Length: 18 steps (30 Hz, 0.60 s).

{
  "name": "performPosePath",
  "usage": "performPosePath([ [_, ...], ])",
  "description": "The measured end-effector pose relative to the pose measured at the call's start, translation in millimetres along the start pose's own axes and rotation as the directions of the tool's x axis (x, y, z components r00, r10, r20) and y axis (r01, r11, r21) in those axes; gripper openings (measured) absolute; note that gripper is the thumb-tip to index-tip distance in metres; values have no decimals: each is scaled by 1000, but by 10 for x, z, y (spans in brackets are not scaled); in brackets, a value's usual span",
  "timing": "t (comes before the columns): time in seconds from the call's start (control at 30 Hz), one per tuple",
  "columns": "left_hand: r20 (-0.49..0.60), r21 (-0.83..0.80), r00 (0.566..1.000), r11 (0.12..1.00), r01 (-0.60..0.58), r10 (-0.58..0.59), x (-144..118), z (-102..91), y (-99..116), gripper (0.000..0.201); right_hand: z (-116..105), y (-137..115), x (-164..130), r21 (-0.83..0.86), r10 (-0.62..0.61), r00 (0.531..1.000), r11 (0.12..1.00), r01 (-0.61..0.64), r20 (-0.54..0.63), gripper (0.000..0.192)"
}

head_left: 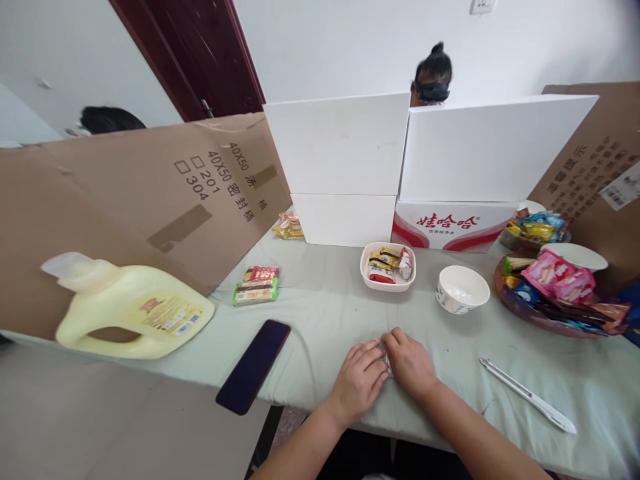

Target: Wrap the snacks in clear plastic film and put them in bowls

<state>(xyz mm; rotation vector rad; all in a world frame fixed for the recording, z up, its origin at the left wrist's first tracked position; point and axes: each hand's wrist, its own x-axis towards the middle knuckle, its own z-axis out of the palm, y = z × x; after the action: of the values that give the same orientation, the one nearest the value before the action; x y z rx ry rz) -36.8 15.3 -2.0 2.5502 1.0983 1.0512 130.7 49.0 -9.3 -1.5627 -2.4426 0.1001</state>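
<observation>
My left hand (361, 379) and my right hand (409, 362) meet above the table's front edge, fingers curled and closed. Between the fingertips shows a sliver of clear, shiny plastic (387, 360), pinched from both sides; most of it is hidden by the hands. Beyond them a cream-coloured tray (389, 286) holds several small wrapped snacks (383, 262) in yellow, red and white. To the right of the tray stands a white paper bowl (463, 290). A slim white tool (527, 395) lies on the cloth to the right of my right hand.
A dark phone (253, 367) lies left of my hands, with snack packs (257, 285) behind it. A pale yellow jug (135, 310) rests at far left. Purple bowl (505, 299) with packets sits right. White boxes (345, 147) and cardboard (150, 193) wall the table; people are behind.
</observation>
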Motion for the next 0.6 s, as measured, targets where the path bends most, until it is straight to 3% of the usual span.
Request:
performPosePath([
  [0.17,39,110,978,973,202,-207,-1,62,17,14,-20,34,22,-21,2,999,1000,-3,-38,14],
  [0.37,84,124,963,962,243,-255,22,46,19,15,-198,325,-13,-15,98,981,995,-102,-166,22],
  [0.53,92,166,961,956,243,-260,-10,81,-32,33,-216,76,-100,61,-140,985,987,147,-104,31],
  [0.6,45,184,964,950,251,-263,-55,115,-70,37,-155,-86,-131,77,-174,983,981,178,-56,37],
])
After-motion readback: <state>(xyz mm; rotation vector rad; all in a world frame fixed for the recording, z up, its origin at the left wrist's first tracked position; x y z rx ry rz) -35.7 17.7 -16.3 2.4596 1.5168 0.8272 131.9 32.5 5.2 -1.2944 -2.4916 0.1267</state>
